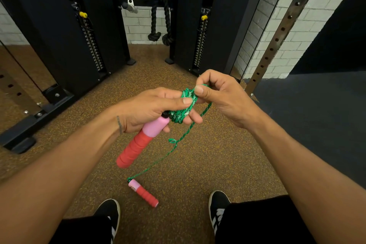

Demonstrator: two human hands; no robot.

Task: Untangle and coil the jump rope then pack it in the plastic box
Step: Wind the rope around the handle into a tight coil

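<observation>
L hand (150,109) + R hand (221,97) round rope (182,112)

1. No words, names or numbers can be read anywhere here.
2. The left weight stack (93,45), far on the left, has a strip of tiny light marks down its plates. They are too small to read.
3. The right weight stack (200,43), far on the right, has the same kind of strip. It is too small to read as well.
4. The pink handle (143,193) on the near floor has a small spot on its pale end. It is too blurry to read.
5. A dark mark (119,124) sits on the left wrist. No letters can be made out in it.
</observation>
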